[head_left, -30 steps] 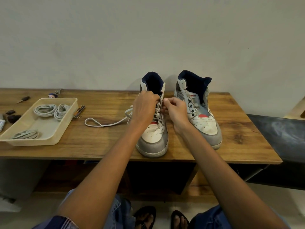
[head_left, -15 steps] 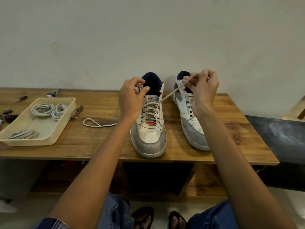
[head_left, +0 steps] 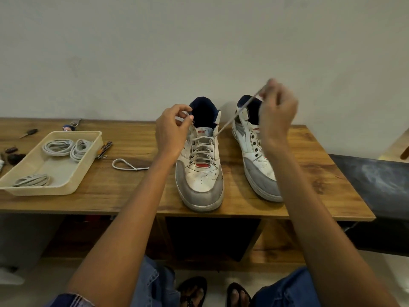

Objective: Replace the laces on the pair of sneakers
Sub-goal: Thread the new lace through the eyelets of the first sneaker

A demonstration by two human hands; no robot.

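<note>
- The lace (head_left: 230,121) is pinched by the raised right hand (head_left: 276,111) and pulled tight from the left sneaker (head_left: 202,165) on the tabletop (head_left: 132,191).
- Its other end is pinched by the left hand (head_left: 171,132) at the collar.

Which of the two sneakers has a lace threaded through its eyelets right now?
The left sneaker, the one between the hands. A grey lace crisscrosses its eyelets, one end pulled taut by the right hand. The right sneaker shows only empty eyelets.

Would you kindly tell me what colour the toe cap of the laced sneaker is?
Grey, on the laced sneaker; the head view shows it.
</note>
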